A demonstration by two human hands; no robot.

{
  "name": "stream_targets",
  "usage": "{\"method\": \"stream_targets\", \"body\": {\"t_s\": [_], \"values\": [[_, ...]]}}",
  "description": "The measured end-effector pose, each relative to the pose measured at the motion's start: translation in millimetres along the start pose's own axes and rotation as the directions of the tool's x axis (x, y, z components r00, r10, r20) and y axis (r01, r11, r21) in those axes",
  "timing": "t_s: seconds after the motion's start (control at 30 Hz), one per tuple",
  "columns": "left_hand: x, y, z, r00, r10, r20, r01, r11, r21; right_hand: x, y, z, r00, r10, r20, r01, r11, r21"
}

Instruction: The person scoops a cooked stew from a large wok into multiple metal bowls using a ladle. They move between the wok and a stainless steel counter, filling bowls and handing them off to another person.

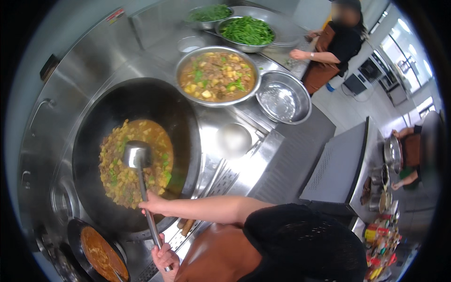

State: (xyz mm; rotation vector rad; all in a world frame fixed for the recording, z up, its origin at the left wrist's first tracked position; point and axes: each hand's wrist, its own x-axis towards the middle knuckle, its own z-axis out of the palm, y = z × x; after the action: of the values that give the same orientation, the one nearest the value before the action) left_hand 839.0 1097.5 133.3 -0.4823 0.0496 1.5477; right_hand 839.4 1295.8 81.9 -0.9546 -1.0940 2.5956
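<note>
My right hand is closed around the middle of a long steel ladle's handle. Lower in the picture, my left hand grips the same handle near its end. The ladle's bowl is over a stew of yellow chunks, meat pieces and green leaves in brown broth; whether it touches the food is unclear. The stew lies in a large dark wok set in a steel cooking range. Beyond the wok's rim, a wide steel bowl holds similar stew.
Beside the full bowl is an empty steel bowl. Bowls of cut greens stand behind. A smaller wok holds reddish-brown sauce. One person works at the far counter; another holds a metal pan at the right.
</note>
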Motion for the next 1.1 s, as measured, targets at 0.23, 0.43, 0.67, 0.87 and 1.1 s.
{"method": "stream_targets", "body": {"t_s": [0.23,0.43,0.67,0.87,1.1], "values": [[-5.9,-4.7,11.1,0.933,0.227,-0.278,-0.019,0.804,0.594,-29.2,-14.2,-9.5,0.938,-0.329,0.108,0.345,0.859,-0.378],[-1.3,-15.8,13.0,0.778,0.528,-0.340,0.177,0.335,0.926,-105.2,-45.7,-163.3,0.913,-0.314,-0.259,0.311,0.949,-0.054],[-0.7,-31.4,-12.1,0.663,0.693,-0.283,0.478,-0.101,0.873,-214.0,-97.8,-375.8,0.273,-0.135,-0.952,0.729,0.675,0.114],[12.5,-28.9,-25.3,0.677,0.678,-0.287,0.588,-0.264,0.765,-230.7,-109.6,-463.0,0.377,0.001,-0.926,0.663,0.699,0.270],[3.7,-33.3,3.3,0.748,0.588,-0.307,0.636,-0.503,0.585,-302.6,-52.5,-408.2,0.250,-0.061,-0.966,0.664,0.737,0.125]]}}
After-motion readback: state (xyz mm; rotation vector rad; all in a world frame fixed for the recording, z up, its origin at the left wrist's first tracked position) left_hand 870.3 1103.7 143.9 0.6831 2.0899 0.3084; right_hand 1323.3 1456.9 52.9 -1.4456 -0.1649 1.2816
